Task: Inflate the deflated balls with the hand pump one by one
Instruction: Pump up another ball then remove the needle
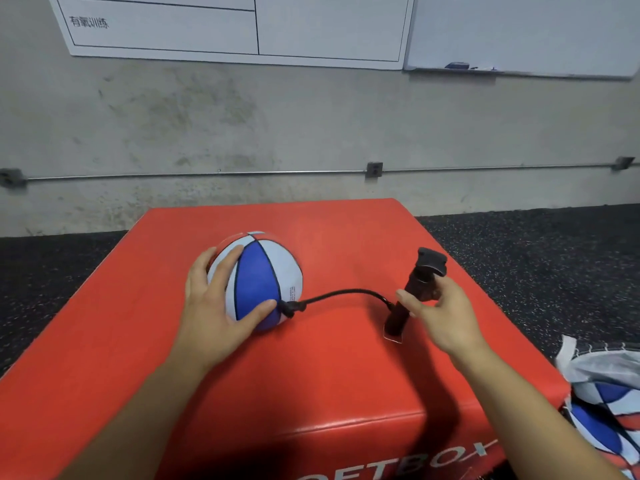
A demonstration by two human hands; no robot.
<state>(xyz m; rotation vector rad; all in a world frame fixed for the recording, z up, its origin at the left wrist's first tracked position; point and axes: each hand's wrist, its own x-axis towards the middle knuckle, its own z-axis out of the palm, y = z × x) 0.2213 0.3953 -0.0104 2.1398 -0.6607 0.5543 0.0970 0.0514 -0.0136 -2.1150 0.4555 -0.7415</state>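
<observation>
A padded red box (311, 368) stands against a stained concrete wall (311, 116). On it, the left hand (214, 306) lies spread over the round blue-and-white ball (258, 282). A black hose (346, 293) curves rightward from the ball to the hand pump (414, 292), whose long axis tilts nearly upright. The right hand (441, 311), nearer, seems curled loosely round its barrel, though the grip is partly hidden. Limp balls in a net bag (604, 393) wait at far right.

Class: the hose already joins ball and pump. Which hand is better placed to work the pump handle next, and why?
Right. The right hand already holds the pump just below its handle; the left hand is steadying the ball.
</observation>
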